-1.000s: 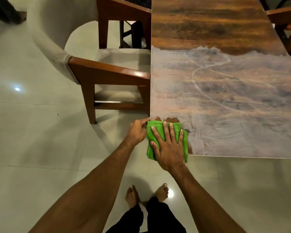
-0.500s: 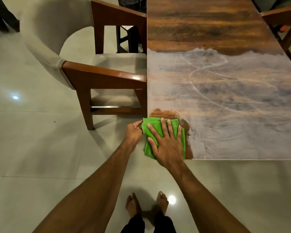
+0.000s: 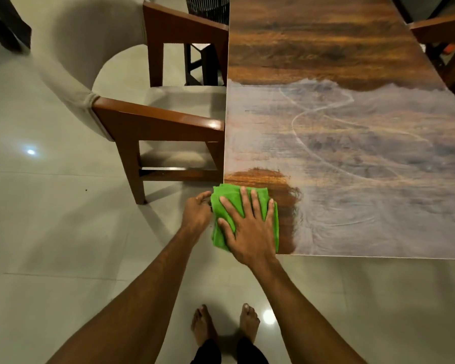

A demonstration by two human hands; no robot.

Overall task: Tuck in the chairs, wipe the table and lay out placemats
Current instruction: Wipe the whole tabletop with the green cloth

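Observation:
A folded green cloth lies on the near left corner of the wooden table, partly hanging over the left edge. My right hand presses flat on the cloth with fingers spread. My left hand grips the table's left edge right beside the cloth. Most of the near tabletop is covered with a pale dusty film; a dark clean patch surrounds the cloth. A wooden armchair with a beige seat and back stands tucked against the table's left side.
Another wooden chair shows at the table's far right. A dark bin stands behind the left chair. Dark furniture legs are at the top left. Pale floor tiles surround the table; my bare feet stand near the corner.
The cloth under my right hand has slid a little toward the near edge, and the clean dark patch at the corner has grown. My left hand has stayed at the table edge.

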